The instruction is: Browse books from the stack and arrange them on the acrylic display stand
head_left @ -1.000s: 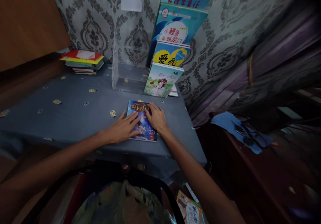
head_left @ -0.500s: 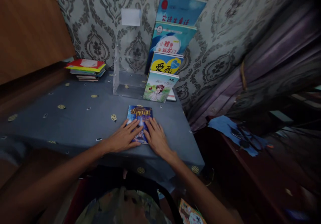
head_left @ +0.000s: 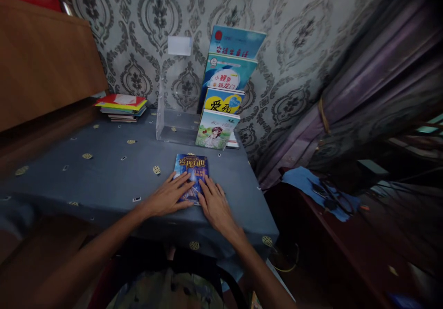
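A dark blue book (head_left: 191, 169) with yellow title letters lies flat on the blue-grey tablecloth (head_left: 104, 170), near the front edge. My left hand (head_left: 168, 196) rests flat on its lower left part, fingers spread. My right hand (head_left: 215, 203) lies flat on its lower right corner, fingers stretched out. Neither hand grips the book. Behind it a clear acrylic stand (head_left: 175, 124) holds several picture books (head_left: 221, 101) stepped upward against the wall.
A stack of coloured books (head_left: 122, 106) sits at the table's back left beside a wooden panel (head_left: 44, 64). Purple curtains (head_left: 363, 96) hang on the right. A blue cloth (head_left: 311, 184) lies on a dark wooden surface to the right.
Both hands have slid back toward me along the book, from its upper part to its lower end. The book's title now shows. The view has tilted upward.
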A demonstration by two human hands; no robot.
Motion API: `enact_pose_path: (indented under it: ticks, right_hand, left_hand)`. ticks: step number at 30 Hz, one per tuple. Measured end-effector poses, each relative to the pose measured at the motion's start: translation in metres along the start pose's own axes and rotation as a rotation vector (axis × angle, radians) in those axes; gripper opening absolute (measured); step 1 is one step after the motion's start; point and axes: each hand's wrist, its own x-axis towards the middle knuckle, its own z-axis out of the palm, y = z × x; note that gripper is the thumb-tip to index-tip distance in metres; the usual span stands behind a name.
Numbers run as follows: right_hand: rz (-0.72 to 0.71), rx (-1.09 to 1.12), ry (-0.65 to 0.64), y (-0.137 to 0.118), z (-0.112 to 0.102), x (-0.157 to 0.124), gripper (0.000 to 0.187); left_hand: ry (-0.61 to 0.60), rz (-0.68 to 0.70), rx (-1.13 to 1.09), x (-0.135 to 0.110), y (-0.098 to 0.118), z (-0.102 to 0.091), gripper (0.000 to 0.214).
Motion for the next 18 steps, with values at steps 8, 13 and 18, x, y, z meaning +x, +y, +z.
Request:
enact_pose_path:
  ticks: [8,13,18]
  right_hand:
    - [0.021,-0.011,-0.018,0.0,0.0,0.001,0.05]
    - [0.017,0.011,0.003,0.002,0.001,0.0,0.049]
    - [0.001,0.1,0.016,0.01,0.005,-0.003,0.049]
  left_hand:
    - [0.065,-0.214,-0.1,0.001,-0.001,0.0,0.064]
    - [0.138,-0.347,-0.111,0.002,-0.009,0.01,0.069]
    - [0.22,-0.391,-0.096,0.002,-0.016,0.023,0.062]
